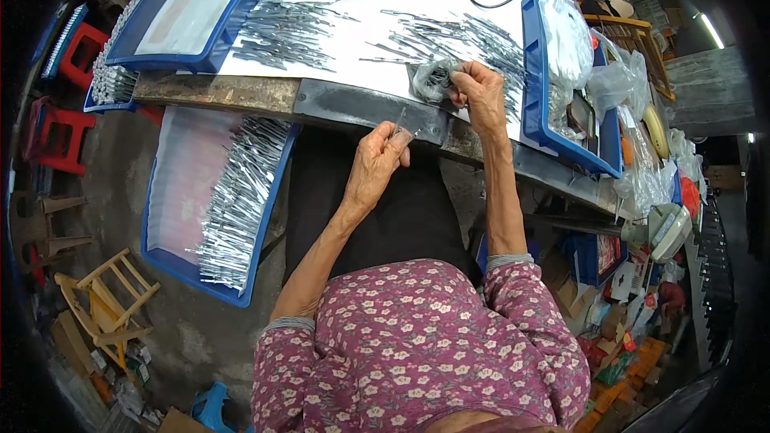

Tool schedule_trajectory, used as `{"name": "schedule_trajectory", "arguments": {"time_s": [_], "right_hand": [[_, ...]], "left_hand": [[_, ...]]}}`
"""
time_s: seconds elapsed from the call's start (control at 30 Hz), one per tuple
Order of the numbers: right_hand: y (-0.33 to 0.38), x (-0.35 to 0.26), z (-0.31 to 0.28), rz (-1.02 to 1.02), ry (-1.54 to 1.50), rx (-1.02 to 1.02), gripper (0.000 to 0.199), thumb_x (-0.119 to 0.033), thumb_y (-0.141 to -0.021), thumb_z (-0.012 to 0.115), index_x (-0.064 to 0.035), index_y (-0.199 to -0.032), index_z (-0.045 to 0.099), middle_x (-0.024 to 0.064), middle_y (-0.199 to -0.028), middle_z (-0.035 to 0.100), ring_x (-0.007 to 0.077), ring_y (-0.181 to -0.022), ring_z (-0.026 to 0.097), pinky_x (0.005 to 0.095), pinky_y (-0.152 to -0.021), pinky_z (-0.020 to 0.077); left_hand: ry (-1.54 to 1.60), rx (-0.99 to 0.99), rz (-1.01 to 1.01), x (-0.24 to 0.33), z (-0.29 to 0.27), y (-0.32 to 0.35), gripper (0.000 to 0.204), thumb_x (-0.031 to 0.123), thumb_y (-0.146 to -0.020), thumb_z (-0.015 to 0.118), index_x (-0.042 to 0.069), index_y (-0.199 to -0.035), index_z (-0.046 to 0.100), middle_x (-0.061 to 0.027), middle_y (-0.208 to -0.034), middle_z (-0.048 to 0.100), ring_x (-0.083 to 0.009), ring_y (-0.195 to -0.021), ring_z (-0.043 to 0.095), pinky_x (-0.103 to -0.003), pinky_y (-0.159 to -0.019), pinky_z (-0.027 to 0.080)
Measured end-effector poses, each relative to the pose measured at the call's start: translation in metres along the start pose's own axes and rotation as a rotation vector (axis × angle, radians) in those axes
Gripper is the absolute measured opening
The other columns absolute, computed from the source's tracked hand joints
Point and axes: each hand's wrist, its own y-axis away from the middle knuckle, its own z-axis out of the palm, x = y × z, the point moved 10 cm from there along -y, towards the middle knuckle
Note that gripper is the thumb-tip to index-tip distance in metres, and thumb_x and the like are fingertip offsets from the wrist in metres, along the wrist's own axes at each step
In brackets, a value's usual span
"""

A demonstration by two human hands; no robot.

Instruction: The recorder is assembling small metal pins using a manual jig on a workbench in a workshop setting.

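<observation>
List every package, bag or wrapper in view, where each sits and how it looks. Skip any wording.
Small clear plastic sleeve: in the left hand, at the table edge.
Crumpled clear bag: under the right hand, on the white tabletop.
Bulging clear bag: in the blue tray, right side.

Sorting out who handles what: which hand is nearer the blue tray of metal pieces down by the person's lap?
Left. The left hand is beside the blue tray; the right hand is up on the table.

Hidden and unclear parts

The right hand covers part of a crumpled clear bag; the small metal piece pinched by the left hand is too tiny to identify.
</observation>
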Motion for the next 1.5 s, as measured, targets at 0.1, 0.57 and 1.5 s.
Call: {"name": "schedule_trajectory", "arguments": {"time_s": [0.1,0.57,1.5], "right_hand": [[0.003,0.000,0.000,-0.002,-0.002,-0.011,0.009,-0.006,-0.077,0.056,0.0019,-0.074,0.056,0.0011,-0.056,0.051,0.0050,-0.046,0.047,0.0177,-0.041,0.0344],[0.009,0.010,0.004,0.013,0.015,-0.021,0.008,-0.007,-0.078,0.057,0.0009,-0.078,0.056,-0.0007,-0.059,0.049,0.0047,-0.047,0.042,0.0186,-0.041,0.0304],[0.054,-0.003,0.047,0.144,-0.199,-0.185,0.008,-0.007,-0.078,0.058,0.0011,-0.079,0.055,0.0025,-0.061,0.051,0.0064,-0.046,0.044,0.0174,-0.040,0.0326]], "left_hand": [[-0.006,-0.004,0.007,0.001,0.002,0.000,0.023,0.026,-0.090,0.048,0.006,-0.079,0.050,0.0005,-0.062,0.048,-0.0024,-0.050,0.032,-0.017,-0.045,0.026],[0.010,-0.018,0.008,0.001,0.004,0.003,0.024,0.026,-0.090,0.048,0.005,-0.080,0.051,0.0006,-0.062,0.048,-0.0028,-0.050,0.033,-0.017,-0.045,0.027],[0.089,-0.009,-0.026,0.002,0.003,0.006,0.021,0.025,-0.090,0.049,0.006,-0.083,0.052,0.0021,-0.063,0.048,-0.0019,-0.050,0.032,-0.016,-0.045,0.025]]}}
